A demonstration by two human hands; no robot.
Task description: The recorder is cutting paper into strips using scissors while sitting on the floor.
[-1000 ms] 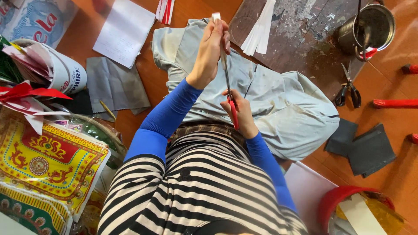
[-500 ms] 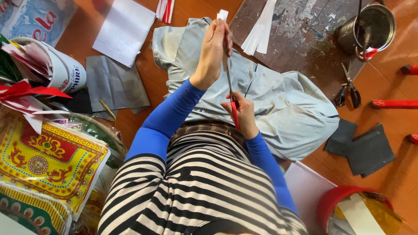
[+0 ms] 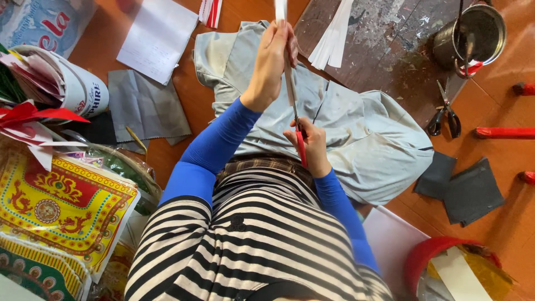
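Observation:
My left hand [image 3: 273,56] is raised in front of me and pinches a narrow white paper strip [image 3: 280,8] that sticks up past the top edge of the view. Closer to my body, my right hand [image 3: 311,149] grips red-handled scissors [image 3: 301,147]. Their long blades [image 3: 291,89] run up along the strip to my left hand. Whether the blades are apart cannot be told. Both hands are above a pale grey cloth [image 3: 362,134] spread over my lap.
A pile of white strips [image 3: 331,42] lies on a stained dark board [image 3: 390,50]. A metal pot [image 3: 473,33], black scissors [image 3: 444,114] and red sticks [image 3: 504,132] are on the right. Grey sheets [image 3: 147,106], white paper [image 3: 159,36] and colourful printed sheets [image 3: 56,206] lie left. A red bucket [image 3: 429,259] stands lower right.
Almost nothing differs. My left hand with the strip has shifted very slightly; my right hand stays on the scissors in the same place.

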